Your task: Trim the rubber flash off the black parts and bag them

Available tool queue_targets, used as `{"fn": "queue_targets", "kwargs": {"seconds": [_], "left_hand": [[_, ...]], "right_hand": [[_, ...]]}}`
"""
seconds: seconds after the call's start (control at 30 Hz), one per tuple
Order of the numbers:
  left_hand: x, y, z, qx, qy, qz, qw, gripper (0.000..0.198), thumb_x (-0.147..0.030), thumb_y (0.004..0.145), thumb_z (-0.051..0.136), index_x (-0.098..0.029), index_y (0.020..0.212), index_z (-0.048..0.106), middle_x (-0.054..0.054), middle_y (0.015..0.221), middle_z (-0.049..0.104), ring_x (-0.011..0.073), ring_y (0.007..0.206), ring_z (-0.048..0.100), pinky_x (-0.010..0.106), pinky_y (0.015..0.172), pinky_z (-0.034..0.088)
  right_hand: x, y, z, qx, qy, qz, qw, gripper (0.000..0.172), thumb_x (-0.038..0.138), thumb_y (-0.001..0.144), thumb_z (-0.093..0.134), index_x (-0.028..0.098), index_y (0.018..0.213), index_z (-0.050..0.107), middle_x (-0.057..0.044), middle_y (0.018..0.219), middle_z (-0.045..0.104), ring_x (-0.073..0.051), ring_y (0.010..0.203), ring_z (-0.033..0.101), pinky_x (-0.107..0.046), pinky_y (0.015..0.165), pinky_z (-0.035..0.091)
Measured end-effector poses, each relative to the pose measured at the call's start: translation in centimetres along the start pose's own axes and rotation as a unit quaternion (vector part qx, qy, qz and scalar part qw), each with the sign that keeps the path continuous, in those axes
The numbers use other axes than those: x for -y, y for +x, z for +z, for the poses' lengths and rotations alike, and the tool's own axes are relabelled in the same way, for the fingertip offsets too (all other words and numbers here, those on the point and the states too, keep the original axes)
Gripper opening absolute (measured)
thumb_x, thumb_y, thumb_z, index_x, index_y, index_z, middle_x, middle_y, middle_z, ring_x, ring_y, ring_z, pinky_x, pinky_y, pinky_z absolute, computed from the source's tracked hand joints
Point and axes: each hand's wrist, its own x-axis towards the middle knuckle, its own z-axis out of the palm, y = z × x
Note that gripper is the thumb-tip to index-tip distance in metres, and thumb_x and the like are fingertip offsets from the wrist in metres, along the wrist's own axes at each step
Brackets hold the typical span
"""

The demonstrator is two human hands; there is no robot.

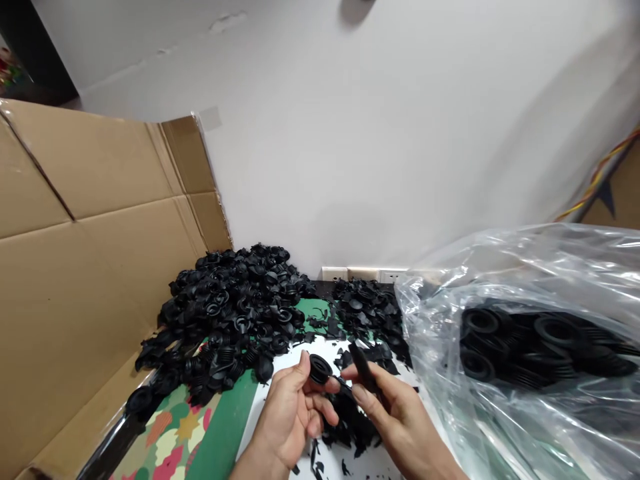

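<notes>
A small round black rubber bellows [321, 369] is pinched between the thumb and fingers of my left hand [296, 405], with its ringed opening showing. Close by on the right, my right hand [395, 408] is closed around a slim black tool [364, 368] that tilts up to the left. What kind of tool it is I cannot make out. Between the hands, a dark strip reaches from the right fingertips toward the bellows. Below them, thin black rubber scraps [353, 427] lie scattered on a white sheet [265, 403].
A large heap of black rubber bellows [240, 307] leans toward a cardboard box wall [100, 267] on the left. Farther back is a pile of black scraps [367, 303]. At right, a clear plastic bag [435, 333] contains more bellows [545, 347]. Wall sockets [363, 274] sit behind.
</notes>
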Motion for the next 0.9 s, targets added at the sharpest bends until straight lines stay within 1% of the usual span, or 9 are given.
{"fn": "queue_targets", "kwargs": {"seconds": [0.07,0.2,0.3,0.37,0.43,0.53,0.6,0.73,0.9], "left_hand": [[0.1,0.0,0.4,0.012,0.010,-0.011,1.000,0.042,-0.050,0.073,0.065,-0.008,0.067,0.060,0.010,0.058,0.069,0.0108,0.029,0.057,0.013,0.022,0.023],[0.4,-0.2,1.0,0.024,0.058,-0.030,0.998,0.050,-0.058,0.071,0.061,-0.008,0.067,0.060,0.007,0.047,0.064,0.0109,0.026,0.055,0.013,0.023,0.017],[0.5,-0.2,1.0,0.029,0.119,-0.026,0.992,0.055,-0.064,0.073,0.053,-0.011,0.065,0.058,0.005,0.044,0.062,0.0101,0.026,0.053,0.014,0.026,0.013],[0.6,-0.2,0.8,0.014,0.170,0.030,0.985,0.051,-0.062,0.073,0.054,-0.012,0.066,0.059,0.003,0.048,0.061,0.0077,0.027,0.049,0.015,0.028,0.014],[0.7,-0.4,0.5,-0.014,0.219,0.119,0.968,0.038,-0.050,0.067,0.068,-0.013,0.075,0.062,0.000,0.057,0.063,0.0062,0.032,0.049,0.016,0.031,0.023],[1.0,-0.8,0.3,-0.027,0.257,0.226,0.939,0.041,-0.024,0.055,0.080,-0.019,0.092,0.067,0.001,0.075,0.067,0.0112,0.051,0.056,0.020,0.046,0.040],[1.0,-1.0,0.5,-0.013,0.261,0.253,0.932,0.041,-0.015,0.053,0.078,-0.021,0.093,0.069,0.002,0.080,0.068,0.0152,0.062,0.058,0.023,0.054,0.045],[0.8,-0.9,0.9,0.022,0.226,0.199,0.953,0.033,-0.007,0.055,0.073,-0.019,0.085,0.071,0.000,0.069,0.068,0.0141,0.058,0.058,0.022,0.052,0.045],[0.6,-0.3,0.6,0.038,0.202,0.144,0.968,0.036,-0.001,0.053,0.067,-0.015,0.086,0.069,0.001,0.063,0.070,0.0116,0.048,0.056,0.017,0.037,0.037]], "right_hand": [[0.1,0.1,0.3,0.004,-0.004,-0.017,1.000,0.023,0.038,0.078,0.059,0.020,0.090,0.066,-0.005,0.084,0.070,-0.023,0.080,0.063,-0.031,0.071,0.048],[0.3,0.3,0.6,-0.017,-0.040,-0.033,0.998,0.014,0.031,0.077,0.060,0.019,0.075,0.066,-0.002,0.068,0.066,-0.020,0.067,0.059,-0.029,0.062,0.045],[0.3,0.4,0.7,-0.033,-0.022,-0.002,0.999,0.019,0.032,0.076,0.059,0.018,0.065,0.062,-0.001,0.058,0.061,-0.018,0.059,0.054,-0.027,0.055,0.042],[0.2,0.5,0.7,-0.044,0.018,0.032,0.998,0.024,0.036,0.074,0.062,0.017,0.061,0.060,0.001,0.054,0.058,-0.014,0.052,0.048,-0.025,0.050,0.038],[0.0,0.6,0.8,-0.059,0.066,0.067,0.994,0.029,0.042,0.070,0.066,0.016,0.059,0.058,0.003,0.051,0.051,-0.010,0.044,0.038,-0.023,0.042,0.030],[-0.3,0.6,1.0,-0.060,0.137,0.111,0.982,0.036,0.048,0.065,0.071,0.016,0.059,0.057,0.006,0.047,0.043,-0.005,0.038,0.024,-0.021,0.036,0.017],[-0.3,0.6,1.0,-0.048,0.179,0.132,0.974,0.038,0.049,0.062,0.074,0.016,0.058,0.057,0.007,0.045,0.040,-0.004,0.037,0.019,-0.020,0.036,0.013],[0.1,0.6,0.9,-0.034,0.237,0.158,0.958,0.041,0.049,0.056,0.079,0.015,0.055,0.056,0.009,0.041,0.035,-0.003,0.037,0.019,-0.020,0.037,0.011],[0.5,0.7,0.8,-0.005,0.289,0.192,0.938,0.040,0.045,0.056,0.079,0.015,0.051,0.053,0.006,0.043,0.044,-0.002,0.035,0.023,-0.019,0.037,0.011]]}}
